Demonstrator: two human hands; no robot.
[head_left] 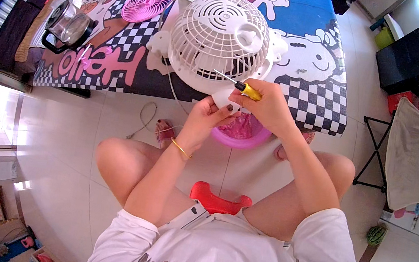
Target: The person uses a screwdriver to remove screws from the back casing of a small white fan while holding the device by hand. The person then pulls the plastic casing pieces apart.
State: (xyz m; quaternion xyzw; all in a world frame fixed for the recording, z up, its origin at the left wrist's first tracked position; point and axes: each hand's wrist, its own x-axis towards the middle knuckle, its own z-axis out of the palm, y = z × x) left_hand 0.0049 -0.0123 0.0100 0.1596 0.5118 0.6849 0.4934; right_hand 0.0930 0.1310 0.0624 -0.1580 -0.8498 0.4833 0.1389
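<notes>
My right hand [267, 106] is closed around a screwdriver with a yellow and black handle [251, 92]. Its thin metal shaft points up and left, in front of the white fan cage. My left hand [210, 117] grips a small white plastic piece [221, 99] between thumb and fingers, and my right fingers touch or nearly touch its other side. Just beyond both hands, a round white fan housing [219, 36] with a slatted cage and a knob-like round part lies on the table. A pink round grille [148, 4] rests to its left.
A cartoon-print cloth covers the table [310, 103]. A clear kettle [68, 26] with a black handle stands at the left. Below my hands is a pink basin [241, 139]. A cable [144, 120] trails onto the floor. A folding chair [414, 155] stands at the right.
</notes>
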